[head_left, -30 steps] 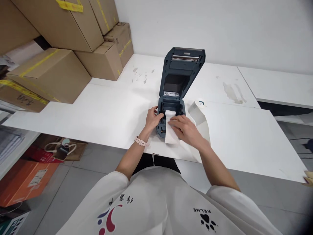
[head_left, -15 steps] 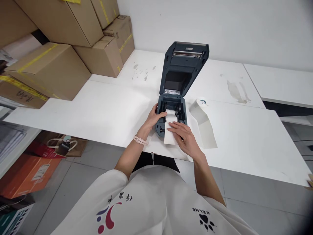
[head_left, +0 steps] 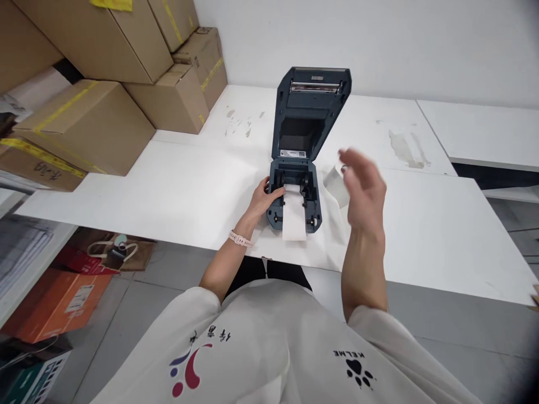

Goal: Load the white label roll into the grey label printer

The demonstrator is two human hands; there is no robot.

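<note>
Our left hand (head_left: 260,202) grips the printer (head_left: 302,134); its thumb is by the paper strip (head_left: 293,216), which points toward us; our right hand (head_left: 365,188) is open, farther off.

Printer (head_left: 309,109) dk blue-grey, w/ blk panel (head_left: 301,134) in lid & silvery bar (head_left: 315,87). Strip (head_left: 293,221) plain wht. Desk (head_left: 202,191) wht w/ grey-brn blotches (head_left: 404,148); wall (head_left: 370,45) plain wht. Cartons (head_left: 92,132) brn w/ yel tape (head_left: 66,106). Wristband (head_left: 241,239) pale pink. Shirt (head_left: 261,331) off-wht: red & purple logo (head_left: 192,375), blk paw print (head_left: 354,367), blk lettering (head_left: 348,354). Trousers (head_left: 250,270) blk. Floor box (head_left: 54,308) orange w/ wht label (head_left: 79,298). Floor (head_left: 147,325) grey, dkr tile lines.
</note>
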